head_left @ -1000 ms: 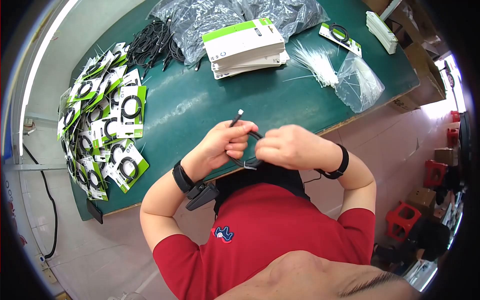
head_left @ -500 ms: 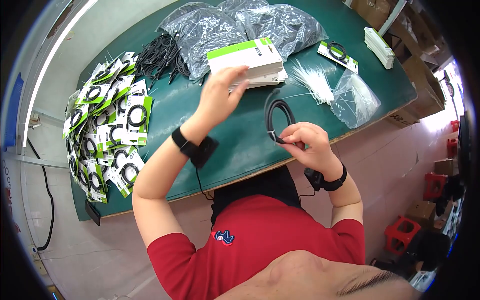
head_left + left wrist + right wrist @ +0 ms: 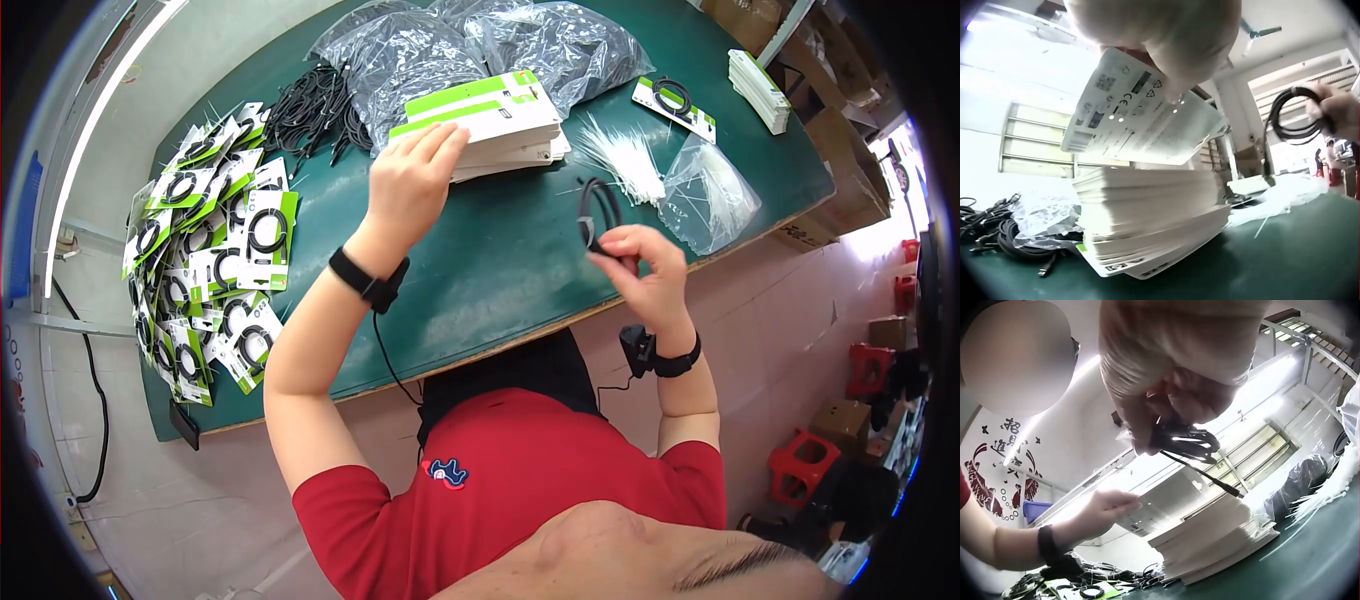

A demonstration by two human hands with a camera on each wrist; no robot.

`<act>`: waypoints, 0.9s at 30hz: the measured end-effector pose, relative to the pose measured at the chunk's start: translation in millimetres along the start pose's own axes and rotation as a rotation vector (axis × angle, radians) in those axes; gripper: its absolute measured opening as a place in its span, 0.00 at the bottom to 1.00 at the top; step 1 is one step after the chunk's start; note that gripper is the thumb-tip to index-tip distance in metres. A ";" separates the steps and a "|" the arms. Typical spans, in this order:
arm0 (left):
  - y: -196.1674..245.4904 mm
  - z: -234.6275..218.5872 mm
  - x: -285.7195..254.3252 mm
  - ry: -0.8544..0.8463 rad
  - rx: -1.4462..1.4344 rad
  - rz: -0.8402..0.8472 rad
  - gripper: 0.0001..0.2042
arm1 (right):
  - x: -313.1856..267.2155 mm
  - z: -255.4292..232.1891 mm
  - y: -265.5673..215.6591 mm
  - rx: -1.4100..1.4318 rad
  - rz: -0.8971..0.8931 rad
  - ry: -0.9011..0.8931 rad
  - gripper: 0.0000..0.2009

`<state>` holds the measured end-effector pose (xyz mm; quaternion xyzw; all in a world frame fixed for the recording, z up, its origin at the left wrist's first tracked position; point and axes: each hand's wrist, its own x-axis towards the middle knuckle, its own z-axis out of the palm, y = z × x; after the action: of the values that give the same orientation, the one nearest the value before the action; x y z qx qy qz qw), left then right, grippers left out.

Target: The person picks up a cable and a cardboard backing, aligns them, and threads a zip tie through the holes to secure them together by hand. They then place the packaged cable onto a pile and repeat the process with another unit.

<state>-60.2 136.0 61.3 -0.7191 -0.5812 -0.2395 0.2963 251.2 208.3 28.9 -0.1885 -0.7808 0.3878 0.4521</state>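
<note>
**Card lifted, cable in hand**

My left hand (image 3: 410,175) pinches the top backing card (image 3: 1141,115) by its edge and tilts it up off the stack of cards (image 3: 495,125) on the green table (image 3: 480,260). My right hand (image 3: 640,265) holds the coiled black cable (image 3: 596,213) above the table, fingers curled around its lower edge, near the white cable ties (image 3: 625,150). Packed cards (image 3: 215,240) lie far to my left.
</note>
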 end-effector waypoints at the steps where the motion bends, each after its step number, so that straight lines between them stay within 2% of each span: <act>1: 9.7 -12.8 -6.1 0.019 -0.001 -0.019 0.16 | 1.2 -0.4 0.3 0.017 0.023 0.076 0.11; 3: 36.4 -35.1 -31.5 -0.083 -0.008 -0.051 0.15 | 5.5 -0.1 -1.6 0.017 0.030 0.092 0.11; 6: 81.6 -53.4 -79.4 -0.254 -0.171 -0.079 0.15 | 10.8 7.1 -7.3 0.017 0.049 0.121 0.11; 8: 105.2 -55.0 -103.7 -0.321 -0.256 -0.115 0.16 | 12.9 23.5 -13.1 -0.011 0.109 -0.177 0.10; 9: 116.1 -53.6 -114.3 -0.306 -0.293 -0.158 0.15 | 11.5 35.0 -9.5 -0.007 0.125 -0.184 0.10; 11: 132.5 -53.0 -127.4 -0.273 -0.366 -0.249 0.14 | 2.6 60.8 0.6 -0.074 -0.132 -0.409 0.09; 12: 136.9 -53.4 -130.3 -0.283 -0.373 -0.261 0.14 | -2.2 70.2 0.4 -0.069 -0.119 -0.419 0.09; 15: 144.4 -54.2 -135.5 -0.110 -0.247 -0.255 0.13 | -15.0 91.3 -1.7 -0.130 -0.067 -0.714 0.08; 20: 138.4 -36.4 -154.2 -0.092 -0.476 -0.205 0.11 | -26.3 98.6 -1.7 -0.160 -0.106 -0.772 0.08; 23: 134.0 -33.6 -163.6 -0.097 -0.560 -0.150 0.10 | -14.7 86.3 -1.0 -0.066 -0.287 -0.729 0.08; 27: 133.1 -34.2 -159.0 -0.064 -0.582 -0.170 0.10 | -15.2 80.6 16.4 0.034 -0.242 -0.768 0.08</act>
<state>36.5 -18.3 -43.6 -0.7296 -0.5555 -0.3970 0.0384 189.5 173.7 -15.8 0.0710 -0.9030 0.3868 0.1728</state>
